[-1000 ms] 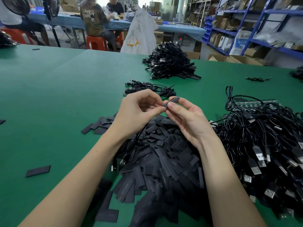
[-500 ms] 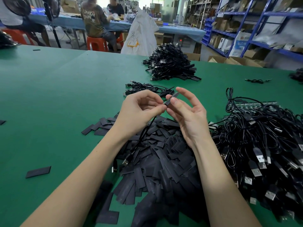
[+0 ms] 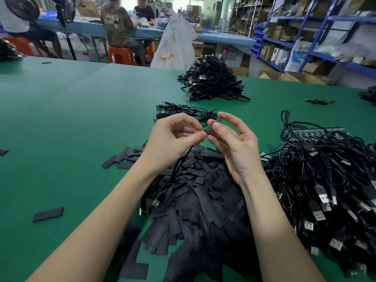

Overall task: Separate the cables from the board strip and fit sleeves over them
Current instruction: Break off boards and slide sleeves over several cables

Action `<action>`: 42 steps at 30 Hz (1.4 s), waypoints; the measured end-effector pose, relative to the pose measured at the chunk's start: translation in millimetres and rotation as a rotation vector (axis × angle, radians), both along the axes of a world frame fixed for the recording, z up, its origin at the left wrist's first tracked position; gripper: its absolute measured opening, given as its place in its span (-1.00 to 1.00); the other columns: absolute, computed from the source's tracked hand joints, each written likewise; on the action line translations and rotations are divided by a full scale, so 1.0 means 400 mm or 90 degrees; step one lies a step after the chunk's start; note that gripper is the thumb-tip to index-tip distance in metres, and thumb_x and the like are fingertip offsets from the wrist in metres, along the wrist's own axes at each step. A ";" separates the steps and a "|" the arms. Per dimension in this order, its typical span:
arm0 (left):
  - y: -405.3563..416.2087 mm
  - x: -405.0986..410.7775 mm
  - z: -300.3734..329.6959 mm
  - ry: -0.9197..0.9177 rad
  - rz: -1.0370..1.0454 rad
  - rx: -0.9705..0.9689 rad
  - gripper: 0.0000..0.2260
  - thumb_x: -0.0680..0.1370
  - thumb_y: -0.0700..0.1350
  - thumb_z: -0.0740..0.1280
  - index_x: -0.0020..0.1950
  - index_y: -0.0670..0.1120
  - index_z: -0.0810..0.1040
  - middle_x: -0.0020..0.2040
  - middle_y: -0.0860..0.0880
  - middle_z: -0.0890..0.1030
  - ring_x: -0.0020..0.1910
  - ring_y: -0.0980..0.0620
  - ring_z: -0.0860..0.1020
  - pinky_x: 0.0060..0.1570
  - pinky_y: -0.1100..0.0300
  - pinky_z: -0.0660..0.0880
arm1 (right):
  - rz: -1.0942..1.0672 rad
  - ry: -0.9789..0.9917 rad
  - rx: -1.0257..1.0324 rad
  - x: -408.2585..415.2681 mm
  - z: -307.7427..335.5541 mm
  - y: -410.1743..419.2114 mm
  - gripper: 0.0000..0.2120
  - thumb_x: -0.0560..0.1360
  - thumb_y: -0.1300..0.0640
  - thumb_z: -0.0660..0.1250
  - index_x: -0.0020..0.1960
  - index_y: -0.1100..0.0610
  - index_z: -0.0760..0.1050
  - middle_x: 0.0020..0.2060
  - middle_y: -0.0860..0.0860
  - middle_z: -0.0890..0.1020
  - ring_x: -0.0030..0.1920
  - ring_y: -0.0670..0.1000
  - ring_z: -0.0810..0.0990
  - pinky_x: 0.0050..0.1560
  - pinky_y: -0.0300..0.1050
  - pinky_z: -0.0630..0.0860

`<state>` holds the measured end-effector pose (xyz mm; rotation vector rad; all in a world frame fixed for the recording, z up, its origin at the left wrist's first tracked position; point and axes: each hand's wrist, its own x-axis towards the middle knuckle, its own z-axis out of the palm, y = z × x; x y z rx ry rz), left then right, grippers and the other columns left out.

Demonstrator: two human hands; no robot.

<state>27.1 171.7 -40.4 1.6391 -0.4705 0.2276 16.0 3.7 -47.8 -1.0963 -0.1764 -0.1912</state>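
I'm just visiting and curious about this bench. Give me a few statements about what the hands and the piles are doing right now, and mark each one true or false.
1. The right hand holds a short black sleeve. True.
2. The left hand lies flat on the green table. False: it is raised and pinches a black cable where it meets the sleeve.
3. A pile of flat black sleeves lies under the hands. True.
4. The tangle of USB cables is left of the arms. False: it lies to the right.
5. The held cable's USB plug hangs below the left wrist. True.
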 end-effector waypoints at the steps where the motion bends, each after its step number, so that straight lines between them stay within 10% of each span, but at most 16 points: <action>1: 0.000 0.001 0.000 -0.001 0.000 0.001 -0.88 0.46 -0.26 0.55 -0.10 -0.11 0.65 -0.19 -0.05 0.72 -0.16 -0.02 0.69 0.00 0.10 0.64 | 0.000 0.000 0.001 0.000 0.000 0.000 -0.79 0.51 0.31 0.46 0.05 0.04 0.69 0.00 0.17 0.74 0.00 0.04 0.73 -0.07 -0.21 0.64; 11: 0.000 0.005 -0.007 -0.001 -0.003 0.002 -0.87 0.46 -0.25 0.55 -0.10 -0.08 0.66 -0.19 -0.05 0.72 -0.15 -0.02 0.70 0.03 0.03 0.65 | -0.009 0.011 0.021 -0.001 0.001 0.002 -0.77 0.50 0.32 0.45 0.02 0.03 0.73 -0.02 0.16 0.75 0.01 0.03 0.73 -0.08 -0.21 0.64; 17: 0.002 0.009 -0.009 -0.006 0.008 0.009 -0.88 0.46 -0.25 0.55 -0.09 -0.09 0.66 -0.18 -0.02 0.72 -0.16 0.02 0.69 -0.01 0.09 0.65 | 0.011 -0.014 -0.015 -0.001 0.001 -0.002 -0.54 0.54 0.30 0.42 0.36 -0.02 0.47 0.04 0.13 0.74 0.05 0.03 0.71 -0.02 -0.18 0.62; 31: 0.016 0.003 0.000 0.135 -0.061 0.105 -0.94 0.60 -0.13 0.42 -0.06 -0.09 0.63 -0.27 -0.06 0.60 -0.26 -0.07 0.71 -0.22 0.24 0.57 | -0.007 0.057 0.032 0.016 -0.011 -0.024 -0.71 0.58 0.37 0.34 0.24 0.11 0.52 0.00 0.15 0.74 -0.04 0.03 0.69 -0.04 -0.18 0.64; 42: 0.040 0.087 0.101 -0.050 0.075 0.341 -0.95 0.58 -0.03 0.43 -0.06 0.07 0.68 -0.20 0.07 0.65 -0.42 0.27 0.45 -0.34 0.45 0.38 | -0.059 0.150 -0.001 0.020 -0.007 -0.051 -0.78 0.60 0.25 0.36 0.24 0.15 0.52 -0.05 0.10 0.76 -0.05 0.11 0.75 -0.11 -0.16 0.66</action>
